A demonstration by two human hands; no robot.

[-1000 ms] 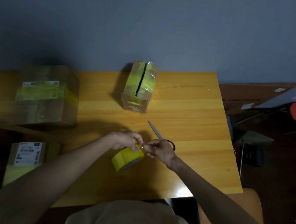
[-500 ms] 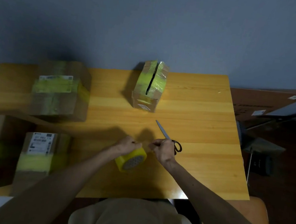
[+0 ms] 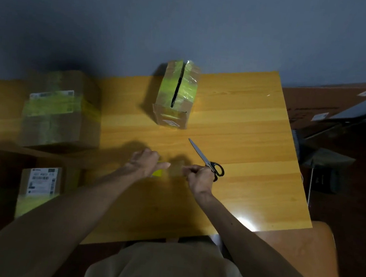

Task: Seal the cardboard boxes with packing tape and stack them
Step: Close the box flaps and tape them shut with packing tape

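A small cardboard box (image 3: 175, 97) with yellow tape and an open slit along its top stands at the table's far middle. My left hand (image 3: 144, 162) grips the yellow tape roll (image 3: 157, 172), mostly hidden under the hand. My right hand (image 3: 198, 177) pinches the pulled-out strip of clear tape (image 3: 175, 171), which stretches between the two hands. Black-handled scissors (image 3: 207, 160) lie on the table just right of my right hand.
A larger taped box (image 3: 61, 109) sits at the left on the wooden table (image 3: 245, 133). Two more labelled boxes (image 3: 39, 186) stand at the near left. Flat cardboard (image 3: 330, 102) and dark clutter lie beyond the table's right edge. A chair seat (image 3: 296, 249) is near right.
My hands have drawn apart, pulling a strip of tape off the roll. The roll has turned under my left hand and is now mostly hidden. The camera has shifted.
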